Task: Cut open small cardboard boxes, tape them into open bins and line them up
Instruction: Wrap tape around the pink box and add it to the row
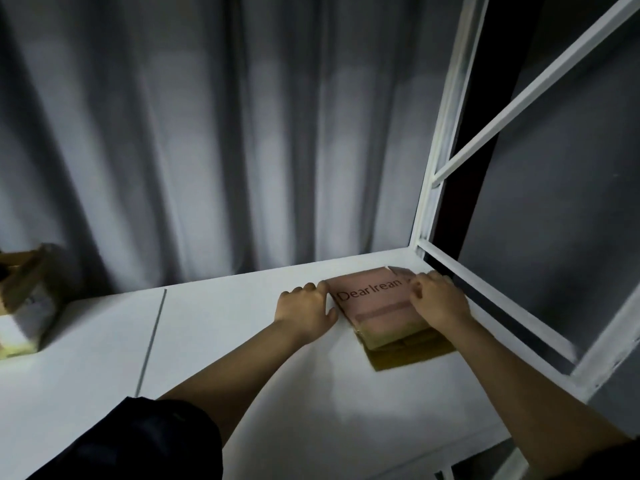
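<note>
Pink box (375,303), printed "DearIrean", lies flat at the far right corner of the white bench (242,358), on flattened brown cardboard (408,351) and close to the white frame (429,188). Left hand (306,311) touches the box's left edge, fingers curled against it, thumb at the near corner. Right hand (438,301) lies over the box's right side, fingers bent on the top face. Taped bin (26,299) stands well apart at far left, blurred.
</note>
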